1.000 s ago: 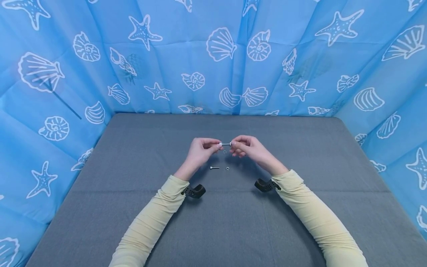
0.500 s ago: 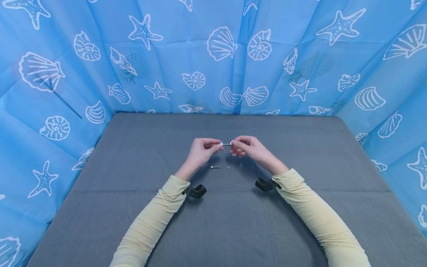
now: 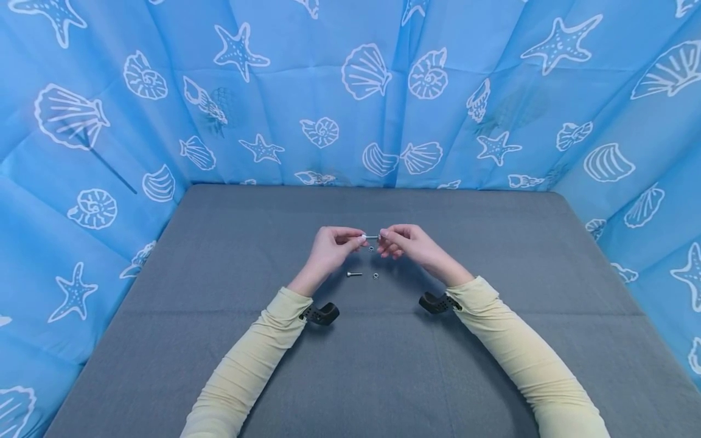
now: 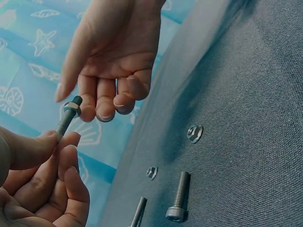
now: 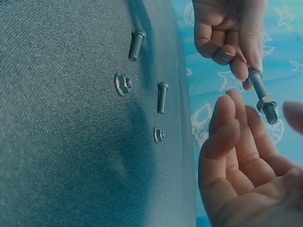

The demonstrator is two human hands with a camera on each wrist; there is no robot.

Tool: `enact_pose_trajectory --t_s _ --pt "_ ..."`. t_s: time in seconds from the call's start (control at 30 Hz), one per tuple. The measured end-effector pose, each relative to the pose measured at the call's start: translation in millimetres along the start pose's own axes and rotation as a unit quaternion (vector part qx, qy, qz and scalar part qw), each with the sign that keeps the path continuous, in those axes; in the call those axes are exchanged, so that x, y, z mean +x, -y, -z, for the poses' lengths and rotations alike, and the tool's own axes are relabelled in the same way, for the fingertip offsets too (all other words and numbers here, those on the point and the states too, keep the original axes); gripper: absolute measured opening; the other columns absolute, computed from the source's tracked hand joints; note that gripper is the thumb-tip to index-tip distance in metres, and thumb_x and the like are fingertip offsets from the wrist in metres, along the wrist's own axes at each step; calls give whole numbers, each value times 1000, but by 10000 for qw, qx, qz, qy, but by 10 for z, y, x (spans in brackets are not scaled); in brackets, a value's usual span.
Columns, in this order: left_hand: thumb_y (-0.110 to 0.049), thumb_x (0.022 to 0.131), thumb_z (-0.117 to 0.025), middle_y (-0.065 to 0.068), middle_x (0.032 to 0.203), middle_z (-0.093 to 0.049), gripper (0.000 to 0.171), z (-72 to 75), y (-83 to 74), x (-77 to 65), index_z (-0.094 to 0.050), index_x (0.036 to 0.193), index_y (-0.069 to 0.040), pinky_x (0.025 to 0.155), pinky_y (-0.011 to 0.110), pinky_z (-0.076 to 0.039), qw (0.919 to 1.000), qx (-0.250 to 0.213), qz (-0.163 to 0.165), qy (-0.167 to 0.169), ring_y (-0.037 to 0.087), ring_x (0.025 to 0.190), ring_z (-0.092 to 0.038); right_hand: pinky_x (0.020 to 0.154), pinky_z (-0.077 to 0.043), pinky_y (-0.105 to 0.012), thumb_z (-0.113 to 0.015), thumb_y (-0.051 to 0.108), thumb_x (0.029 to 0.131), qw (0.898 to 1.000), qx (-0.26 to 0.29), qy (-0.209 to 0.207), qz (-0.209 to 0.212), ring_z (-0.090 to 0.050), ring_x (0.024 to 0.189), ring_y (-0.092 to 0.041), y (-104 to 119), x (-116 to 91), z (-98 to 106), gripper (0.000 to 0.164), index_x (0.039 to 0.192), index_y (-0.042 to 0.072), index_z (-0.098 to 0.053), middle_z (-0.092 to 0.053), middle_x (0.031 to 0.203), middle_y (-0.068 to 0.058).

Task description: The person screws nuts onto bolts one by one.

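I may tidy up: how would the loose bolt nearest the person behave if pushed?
The bolt is probably stiff, since it looks metal. Its round shank may roll, likely curving because the head is wider. The grey cloth looks textured, which might slow it.

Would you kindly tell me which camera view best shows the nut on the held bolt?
The right wrist view: the nut appears largest and unobstructed on the bolt. The left wrist view shows it smaller; the head view, too tiny for detail.

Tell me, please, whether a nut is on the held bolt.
On: the nut sits around the bolt, which pokes out beyond it.
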State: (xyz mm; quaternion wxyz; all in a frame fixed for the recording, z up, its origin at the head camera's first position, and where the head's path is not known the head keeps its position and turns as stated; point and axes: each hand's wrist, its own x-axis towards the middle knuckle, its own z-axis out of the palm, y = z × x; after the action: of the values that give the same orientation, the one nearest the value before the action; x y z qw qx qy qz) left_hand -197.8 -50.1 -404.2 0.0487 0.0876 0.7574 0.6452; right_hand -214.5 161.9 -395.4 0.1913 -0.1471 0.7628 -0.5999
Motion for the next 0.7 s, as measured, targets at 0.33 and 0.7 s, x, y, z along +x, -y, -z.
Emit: enact_pose_trajectory --t_s 0.33,0.7 --pt "-10 92 -65 9 89 -72 19 -1 -19 4 -71 106 2 85 45 -53 10000 -81 52 4 33 97 -66 81 -52 -52 -60 9 95 9994 191 -51 280 -65 91 -36 -1 0 1 30 116 -11 -53 -60 105 -35" --pt "-10 92 -66 10 88 -72 17 -5 -20 3 -72 104 0 83 47 -54 10000 -41 -50 -8 37 95 -66 82 -51 -53 -60 9 96 9991 301 -72 296 -65 91 -35 13 -10 -1 34 120 -11 -50 -60 105 -33"
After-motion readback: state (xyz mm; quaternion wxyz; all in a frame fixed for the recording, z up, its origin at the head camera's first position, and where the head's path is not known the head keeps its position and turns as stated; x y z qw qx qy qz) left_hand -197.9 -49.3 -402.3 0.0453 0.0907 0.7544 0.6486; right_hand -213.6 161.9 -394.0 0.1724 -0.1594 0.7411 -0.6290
